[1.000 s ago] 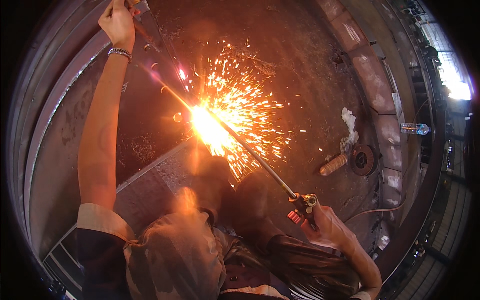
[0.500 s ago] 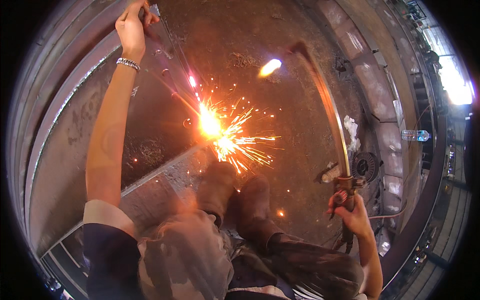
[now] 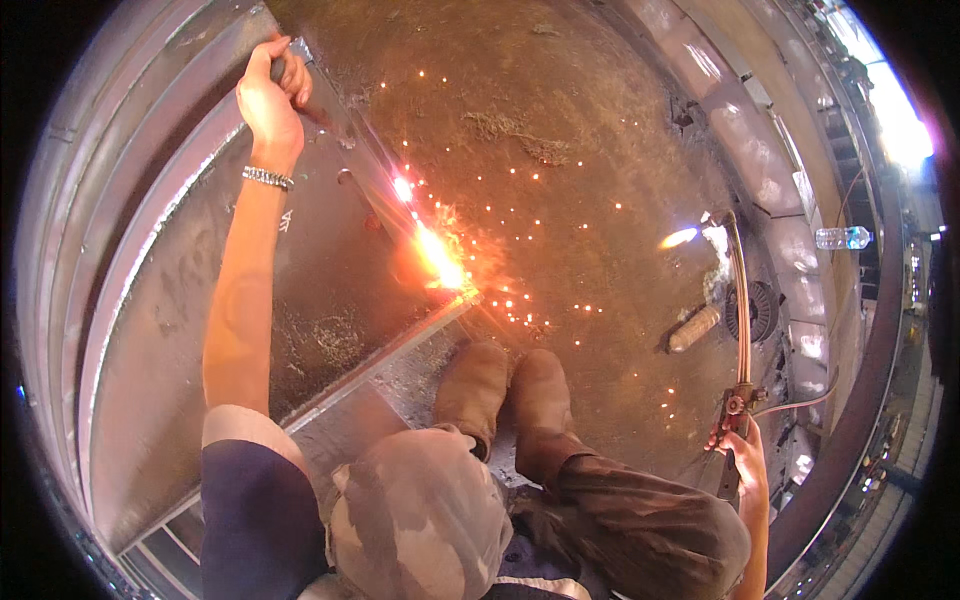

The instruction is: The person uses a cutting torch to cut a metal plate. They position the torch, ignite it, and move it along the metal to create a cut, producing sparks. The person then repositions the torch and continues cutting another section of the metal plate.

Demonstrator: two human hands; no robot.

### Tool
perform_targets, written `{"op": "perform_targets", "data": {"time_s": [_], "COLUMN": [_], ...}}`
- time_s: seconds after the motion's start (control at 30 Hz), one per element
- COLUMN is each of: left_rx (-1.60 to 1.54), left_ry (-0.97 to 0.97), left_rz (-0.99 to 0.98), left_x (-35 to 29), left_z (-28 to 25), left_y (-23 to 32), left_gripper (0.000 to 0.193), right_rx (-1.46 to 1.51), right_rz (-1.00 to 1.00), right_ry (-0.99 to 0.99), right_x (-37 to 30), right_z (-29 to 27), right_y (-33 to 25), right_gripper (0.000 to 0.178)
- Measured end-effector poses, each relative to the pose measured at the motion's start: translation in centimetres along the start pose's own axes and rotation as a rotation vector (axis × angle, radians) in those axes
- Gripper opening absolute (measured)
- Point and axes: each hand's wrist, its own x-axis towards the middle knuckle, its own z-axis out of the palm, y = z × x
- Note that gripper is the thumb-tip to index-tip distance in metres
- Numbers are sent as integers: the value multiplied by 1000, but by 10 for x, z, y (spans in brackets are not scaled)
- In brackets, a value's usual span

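My right hand (image 3: 742, 455) is closed around the handle of a cutting torch (image 3: 742, 320) with a long, bent brass-coloured neck. A small flame (image 3: 680, 238) burns at its tip, well apart from the steel plate (image 3: 290, 270). Along the plate's edge runs a white-orange glowing streak (image 3: 438, 258), with scattered sparks around its lower end. My left hand (image 3: 275, 90), a chain bracelet at its wrist, is at the plate's far corner. Its fingers are curled, and what lies inside them is hidden. A silvery piece (image 3: 301, 50) shows beside those fingers.
Brown boots (image 3: 540, 395) stand close to the hot edge. A rounded camouflage-cloth shape (image 3: 420, 510) fills the lower middle. To the right are a dark ribbed disc (image 3: 755, 312), a tan cylinder (image 3: 694, 328), a thin hose (image 3: 800, 405) and a plastic bottle (image 3: 843, 238) by the curved steel wall.
The torch has swung right and nearer to me, taking its flame away from the plate. The bright spark burst has shrunk to a glowing streak with scattered sparks. My left hand stays near the corner.
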Motion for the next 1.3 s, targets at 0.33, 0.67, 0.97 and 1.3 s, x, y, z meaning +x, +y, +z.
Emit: {"op": "perform_targets", "data": {"time_s": [0.33, 0.67, 0.97, 1.3], "left_rx": [-73, -110, -104, 26], "left_ry": [-33, -54, -35, -33], "left_rz": [-36, -35, -18, 13], "left_x": [3, -28, -33, -36], "left_z": [-3, -3, -4, 1], "left_y": [-1, 7, 10, 11], "left_gripper": [40, 38, 40, 42], "right_rx": [83, 58, 29, -145], "right_rz": [35, 79, 65, 42], "right_ry": [17, -104, -205, -176], "right_x": [-70, -28, 15, 38], "right_z": [9, 17, 10, 14], "right_y": [39, 54, 42, 17], "right_gripper": [50, 34, 39, 33]}}
